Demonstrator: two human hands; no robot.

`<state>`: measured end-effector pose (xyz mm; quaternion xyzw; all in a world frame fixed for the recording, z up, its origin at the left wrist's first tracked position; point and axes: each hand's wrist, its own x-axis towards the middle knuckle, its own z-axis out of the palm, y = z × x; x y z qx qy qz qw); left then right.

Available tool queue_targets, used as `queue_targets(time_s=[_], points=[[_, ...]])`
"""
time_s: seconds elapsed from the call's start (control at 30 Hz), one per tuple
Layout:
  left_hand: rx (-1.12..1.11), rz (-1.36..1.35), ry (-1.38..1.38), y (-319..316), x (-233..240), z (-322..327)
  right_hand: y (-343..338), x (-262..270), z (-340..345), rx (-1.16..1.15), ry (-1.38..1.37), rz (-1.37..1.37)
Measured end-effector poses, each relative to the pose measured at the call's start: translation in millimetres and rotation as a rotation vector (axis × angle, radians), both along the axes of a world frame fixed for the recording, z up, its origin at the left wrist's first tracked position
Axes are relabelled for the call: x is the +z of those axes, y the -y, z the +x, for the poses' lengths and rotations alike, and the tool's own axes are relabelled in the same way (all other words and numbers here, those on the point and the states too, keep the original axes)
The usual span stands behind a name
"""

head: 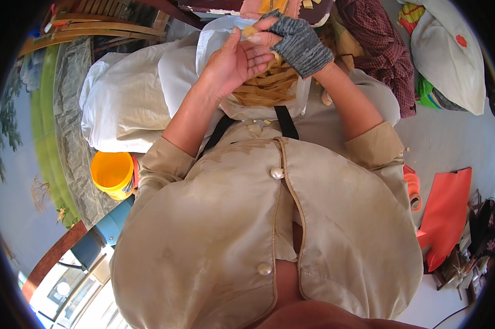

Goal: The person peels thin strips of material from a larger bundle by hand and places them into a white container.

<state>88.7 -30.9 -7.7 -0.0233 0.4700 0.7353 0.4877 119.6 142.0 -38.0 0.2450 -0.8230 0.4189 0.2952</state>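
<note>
My right hand [298,41], in a grey knitted fingerless glove, pinches a small yellowish piece [250,31] between thumb and finger. Beside it, my bare left hand [239,61] has its palm turned up, the thumb raised close to the piece and the fingers loosely curled. Whether the left thumb touches the piece, I cannot tell. Below both hands, a white bag [268,112] lies open on my lap, holding many tan strips [268,90]. What the strips are made of is not clear.
At the top, a dark red table [323,12] bears a pink cloth [251,8] and small pale pieces [308,4]. A stuffed white sack [124,98] and a yellow bucket [112,170] stand left. To the right are a checked cloth [379,53] and a red sheet [447,205].
</note>
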Motion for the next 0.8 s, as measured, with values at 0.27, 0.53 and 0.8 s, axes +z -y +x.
queue_targets(time_s=[0.27,0.53,0.8], points=[[0.115,-0.082,-0.085,-4.4,-13.5,-12.9,23.0,18.0,4.5,0.105,0.649,-0.628],[-0.319,-0.640,-1.084,-10.3,8.5,-2.7,20.8,0.8,11.3,-0.189,0.246,-0.177],[0.313,-0.450,-1.755,-11.4,18.6,-2.4,18.6,34.7,10.5,0.419,1.100,-1.289]])
